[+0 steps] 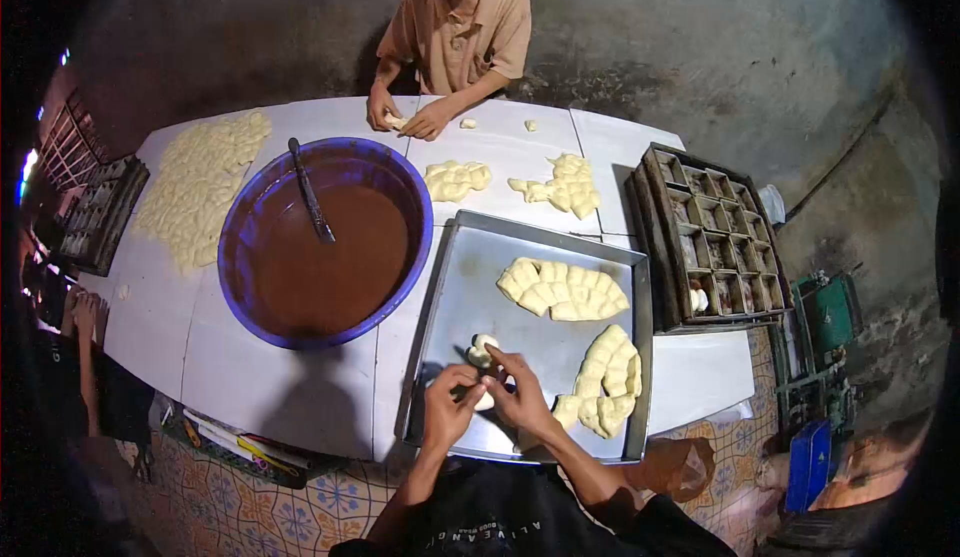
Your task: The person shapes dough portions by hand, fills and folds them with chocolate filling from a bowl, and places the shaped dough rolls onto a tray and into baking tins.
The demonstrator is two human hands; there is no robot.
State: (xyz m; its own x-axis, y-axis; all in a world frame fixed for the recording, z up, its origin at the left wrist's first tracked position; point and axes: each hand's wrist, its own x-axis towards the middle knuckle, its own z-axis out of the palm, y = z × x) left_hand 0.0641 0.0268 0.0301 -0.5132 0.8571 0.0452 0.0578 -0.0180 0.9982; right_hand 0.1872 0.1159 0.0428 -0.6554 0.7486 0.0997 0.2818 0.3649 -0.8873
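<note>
Over the front left of a metal tray (475, 277), my left hand (452, 404) and my right hand (517, 393) meet with bent fingers around a small piece of pale dough (485, 400). The fingers partly hide it. A rounded lump of dough (484, 348) lies just beyond them, touching or very close to my right fingers. To the right in the same tray is a bent strip of dough pieces (610, 372), and farther back a wider block of joined dough pieces (565, 290).
A purple basin (228, 287) of brown mixture holds a long-handled utensil (308, 187). Many dough pieces (200, 177) cover the table's left. Across the table a person (460, 47) handles dough near more dough piles (570, 187). Compartmented moulds (650, 227) stand right. Another person's hand (88, 312) is at left.
</note>
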